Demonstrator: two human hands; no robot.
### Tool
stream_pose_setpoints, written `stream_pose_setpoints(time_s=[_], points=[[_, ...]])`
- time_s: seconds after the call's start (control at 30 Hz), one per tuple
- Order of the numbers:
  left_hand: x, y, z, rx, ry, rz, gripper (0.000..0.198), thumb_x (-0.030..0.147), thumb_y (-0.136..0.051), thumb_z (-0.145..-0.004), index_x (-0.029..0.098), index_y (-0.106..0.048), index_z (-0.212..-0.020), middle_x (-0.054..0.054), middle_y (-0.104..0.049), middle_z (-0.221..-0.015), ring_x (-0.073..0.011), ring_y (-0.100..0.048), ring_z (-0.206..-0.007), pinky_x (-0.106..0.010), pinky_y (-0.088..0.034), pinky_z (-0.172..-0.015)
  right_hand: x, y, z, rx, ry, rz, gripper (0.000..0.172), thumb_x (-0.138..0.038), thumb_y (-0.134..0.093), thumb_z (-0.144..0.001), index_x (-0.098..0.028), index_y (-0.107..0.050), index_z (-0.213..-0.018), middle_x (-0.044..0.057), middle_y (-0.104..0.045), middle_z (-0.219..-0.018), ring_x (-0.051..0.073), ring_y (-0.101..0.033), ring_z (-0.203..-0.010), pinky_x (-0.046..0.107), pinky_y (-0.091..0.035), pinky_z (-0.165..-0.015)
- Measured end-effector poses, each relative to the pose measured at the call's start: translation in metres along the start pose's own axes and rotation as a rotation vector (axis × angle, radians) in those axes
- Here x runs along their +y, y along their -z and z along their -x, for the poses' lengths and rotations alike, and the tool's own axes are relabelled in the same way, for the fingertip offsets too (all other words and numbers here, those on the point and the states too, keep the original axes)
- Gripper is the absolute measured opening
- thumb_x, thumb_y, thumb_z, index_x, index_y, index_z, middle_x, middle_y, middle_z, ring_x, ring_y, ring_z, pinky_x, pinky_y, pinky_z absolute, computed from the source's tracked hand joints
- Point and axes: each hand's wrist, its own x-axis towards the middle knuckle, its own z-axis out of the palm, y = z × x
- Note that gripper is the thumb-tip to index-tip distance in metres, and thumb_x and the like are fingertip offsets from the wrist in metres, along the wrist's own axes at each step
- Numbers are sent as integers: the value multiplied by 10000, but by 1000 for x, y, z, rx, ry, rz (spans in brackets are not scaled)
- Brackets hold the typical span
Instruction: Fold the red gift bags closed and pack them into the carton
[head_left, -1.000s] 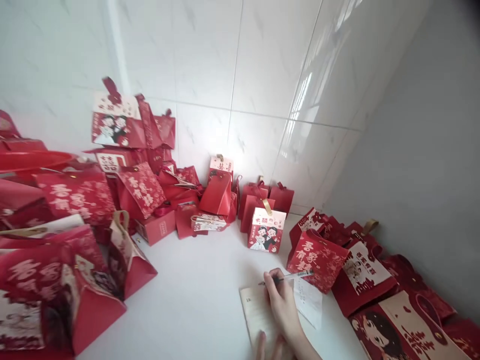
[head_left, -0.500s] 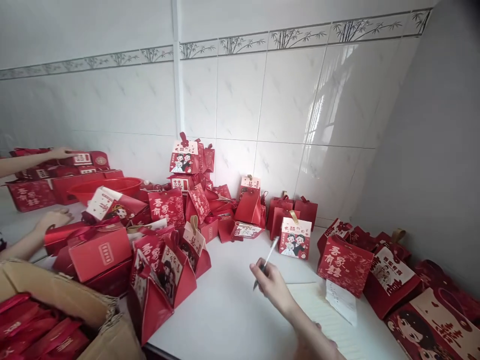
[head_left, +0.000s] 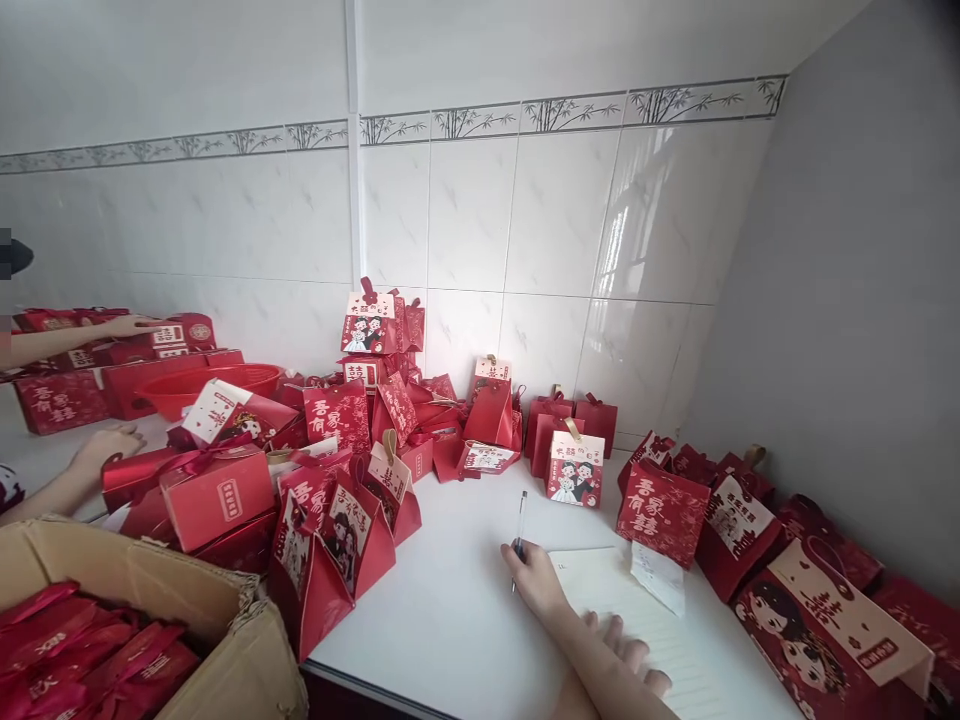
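My right hand (head_left: 534,580) is closed around a clear pen (head_left: 523,510) with a dark grip, held nearly upright over the white table. Its tip points down, to the left of an open lined notebook (head_left: 589,567). Small writing shows near the page's top left. My left hand (head_left: 626,650) lies on the notebook beneath my right forearm, fingers apart and pointing right; the forearm hides part of it. A creased white slip of paper (head_left: 658,578) overlaps the notebook's upper right part.
Red gift boxes (head_left: 660,515) line the right side; more (head_left: 337,540) are heaped at left. A cardboard carton (head_left: 255,640) of red packages stands front left. Beyond are a red basin (head_left: 217,388) and another person's hand (head_left: 109,450). A tiled wall (head_left: 555,220) bounds the back.
The pen has turned more upright in my right hand. More of my left hand's fingers show on the notebook. The camera view has shifted slightly.
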Motion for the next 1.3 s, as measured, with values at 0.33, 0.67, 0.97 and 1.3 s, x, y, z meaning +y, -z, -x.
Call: stream_pose_setpoints(time_s=[0.33, 0.67, 0.97, 1.3], points=[[0, -5, 2, -34, -21, 7, 305, 328, -520, -916, 181, -540, -1183, -99, -536, -1226, -210, -564, -1038, -421, -494, -882, 2, 1, 0, -34, -11, 44, 299, -247, -454, -809, -202, -319, -547, -59, -324, -491, 113, -337, -527, 233, -248, -534], [-6, -4, -1, -96, -36, 55, 316, 329, -528, -912, 171, -536, -1186, -99, -540, -1217, -213, -567, -1033, -424, -498, -874, 0, 3, 1, -61, -21, 40, 305, -254, -444, -827, -201, -311, -558, -63, -316, -501, 109, -331, -525, 232, -244, -530], [-11, -11, 0, -124, 13, 133, 391, 356, -511, -914, 219, -479, -1280, -108, -409, -1387, -270, -442, -1221, -519, -368, -1018, 4, 3, 0, -85, -20, 21, 297, -282, -440, -831, -205, -325, -568, -65, -337, -487, 113, -355, -511, 234, -268, -528], [-16, -18, 3, -149, 59, 231, 584, 324, -413, -888, 465, -207, -1416, 50, -262, -1510, -333, -171, -1388, -598, -159, -1091, 0, 5, 0, -88, -29, 27, 290, -287, -443, -826, -203, -340, -569, -63, -348, -482, 112, -352, -500, 238, -270, -519]])
